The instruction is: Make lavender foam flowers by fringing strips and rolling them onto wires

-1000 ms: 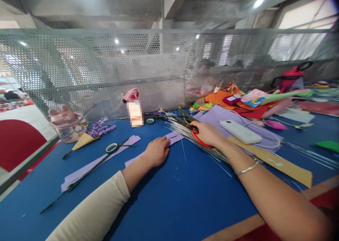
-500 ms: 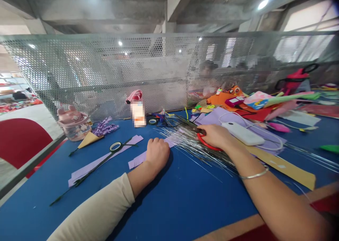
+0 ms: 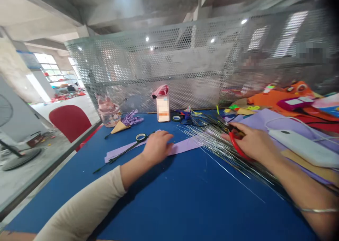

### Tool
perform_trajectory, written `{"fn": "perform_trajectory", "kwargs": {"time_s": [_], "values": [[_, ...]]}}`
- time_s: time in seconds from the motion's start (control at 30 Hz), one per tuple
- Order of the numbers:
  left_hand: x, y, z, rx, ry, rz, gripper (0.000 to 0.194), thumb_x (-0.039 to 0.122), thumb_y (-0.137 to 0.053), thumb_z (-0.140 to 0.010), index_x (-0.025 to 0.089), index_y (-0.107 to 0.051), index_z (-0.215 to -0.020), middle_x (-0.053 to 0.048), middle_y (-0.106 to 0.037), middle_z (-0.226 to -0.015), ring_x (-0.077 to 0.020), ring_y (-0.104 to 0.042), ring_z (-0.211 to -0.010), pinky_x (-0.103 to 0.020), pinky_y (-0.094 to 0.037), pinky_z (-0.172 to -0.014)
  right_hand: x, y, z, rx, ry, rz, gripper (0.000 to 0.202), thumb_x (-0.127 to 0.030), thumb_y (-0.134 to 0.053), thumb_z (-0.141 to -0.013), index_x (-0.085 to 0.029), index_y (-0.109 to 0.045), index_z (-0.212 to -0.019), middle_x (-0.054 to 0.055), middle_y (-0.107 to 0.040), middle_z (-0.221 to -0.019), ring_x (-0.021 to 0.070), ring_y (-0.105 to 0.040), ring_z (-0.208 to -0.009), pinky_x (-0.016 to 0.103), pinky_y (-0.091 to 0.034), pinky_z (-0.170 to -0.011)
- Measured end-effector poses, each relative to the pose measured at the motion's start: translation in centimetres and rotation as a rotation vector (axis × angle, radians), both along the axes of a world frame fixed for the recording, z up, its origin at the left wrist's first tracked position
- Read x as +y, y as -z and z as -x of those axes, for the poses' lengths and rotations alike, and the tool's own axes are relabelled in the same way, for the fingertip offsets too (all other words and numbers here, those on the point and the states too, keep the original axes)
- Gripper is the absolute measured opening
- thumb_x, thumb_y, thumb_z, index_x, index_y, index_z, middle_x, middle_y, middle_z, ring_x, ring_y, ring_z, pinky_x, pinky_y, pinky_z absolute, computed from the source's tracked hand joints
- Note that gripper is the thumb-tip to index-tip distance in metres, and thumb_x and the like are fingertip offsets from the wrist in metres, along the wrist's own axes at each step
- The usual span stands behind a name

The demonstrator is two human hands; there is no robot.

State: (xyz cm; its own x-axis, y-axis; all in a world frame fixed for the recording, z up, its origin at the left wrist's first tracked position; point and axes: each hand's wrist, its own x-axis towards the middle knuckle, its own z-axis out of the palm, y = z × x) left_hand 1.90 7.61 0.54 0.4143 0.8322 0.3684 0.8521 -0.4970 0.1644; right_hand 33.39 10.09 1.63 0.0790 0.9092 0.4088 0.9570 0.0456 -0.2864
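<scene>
My left hand (image 3: 158, 146) is over the left end of a purple paper strip (image 3: 185, 145), fingers loosely bent and apart with nothing visible in them. Just left of it, a roll of green tape (image 3: 141, 137) rests on another purple strip (image 3: 116, 154) beside a thin green-wrapped stem (image 3: 122, 152). My right hand (image 3: 246, 140) is closed around red-handled pliers (image 3: 235, 145), whose dark head is partly hidden by the fingers. The pliers are above a loose pile of thin metal wires (image 3: 219, 145) spread across the blue table (image 3: 185, 202).
A phone (image 3: 163, 109) stands against the perforated metal screen (image 3: 143, 71). At the back left are a pink cup (image 3: 109, 113), a tan paper cone (image 3: 120, 127) and purple fringe (image 3: 132, 118). A white power bank (image 3: 304, 147) with a cable lies on purple sheets at right.
The view has swung left. My left hand has shifted left along the strip toward the tape roll, its fingers loosening from a fist. My right hand still holds the pliers, slightly farther right over the wires.
</scene>
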Motion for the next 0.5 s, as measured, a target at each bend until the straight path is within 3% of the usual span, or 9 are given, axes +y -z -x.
{"fn": "perform_trajectory", "kwargs": {"time_s": [0.1,0.2,0.27,0.37,0.5], "values": [[0.4,0.9,6.6,-0.027,-0.347,0.024,0.038,0.035,-0.05,-0.087,0.017,-0.056,-0.119,-0.012,-0.058,-0.122,-0.026,-0.054,-0.11,-0.039,-0.042,-0.095,0.2,0.7,0.4,0.028,-0.105,0.008,0.058,-0.062,-0.058,-0.074,-0.021,-0.064,-0.115,0.009,-0.072,-0.08,0.0255,-0.066,-0.075,0.03,-0.045,-0.064],[0.3,1.7,10.1,-0.013,-0.437,0.038,0.031,0.034,-0.053,-0.084,0.017,-0.059,-0.11,-0.01,-0.061,-0.11,-0.0244,-0.057,-0.102,-0.035,-0.044,-0.088,0.2,1.3,1.1,0.031,-0.156,0.052,0.06,-0.065,-0.06,-0.068,-0.023,-0.067,-0.11,0.005,-0.071,-0.072,0.0245,-0.065,-0.067,0.03,-0.046,-0.057],[0.2,1.9,10.4,0.033,-0.355,0.076,0.022,0.032,-0.05,-0.087,0.019,-0.063,-0.097,-0.007,-0.063,-0.097,-0.0215,-0.06,-0.091,-0.032,-0.046,-0.079,0.1,1.6,1.5,0.017,-0.186,0.082,0.061,-0.063,-0.064,-0.064,-0.024,-0.067,-0.11,0.003,-0.07,-0.069,0.0232,-0.064,-0.063,0.029,-0.045,-0.055],[0.4,2.2,9.4,0.12,-0.239,0.126,0.024,0.031,-0.044,-0.09,0.021,-0.066,-0.091,-0.006,-0.063,-0.093,-0.0213,-0.06,-0.089,-0.031,-0.046,-0.075,-0.1,1.9,2.0,0.015,-0.24,0.096,0.058,-0.059,-0.066,-0.063,-0.023,-0.068,-0.109,0.001,-0.068,-0.066,0.0199,-0.061,-0.057,0.028,-0.045,-0.055],[1.0,3.0,9.0,0.14,-0.298,0.08,0.025,0.033,-0.045,-0.09,0.021,-0.066,-0.097,-0.009,-0.059,-0.101,-0.024,-0.057,-0.097,-0.035,-0.045,-0.083,-0.1,2.0,2.2,0.01,-0.288,0.104,0.057,-0.059,-0.064,-0.064,-0.022,-0.068,-0.108,0.0,-0.066,-0.062,0.0179,-0.058,-0.053,0.028,-0.045,-0.056]]}}
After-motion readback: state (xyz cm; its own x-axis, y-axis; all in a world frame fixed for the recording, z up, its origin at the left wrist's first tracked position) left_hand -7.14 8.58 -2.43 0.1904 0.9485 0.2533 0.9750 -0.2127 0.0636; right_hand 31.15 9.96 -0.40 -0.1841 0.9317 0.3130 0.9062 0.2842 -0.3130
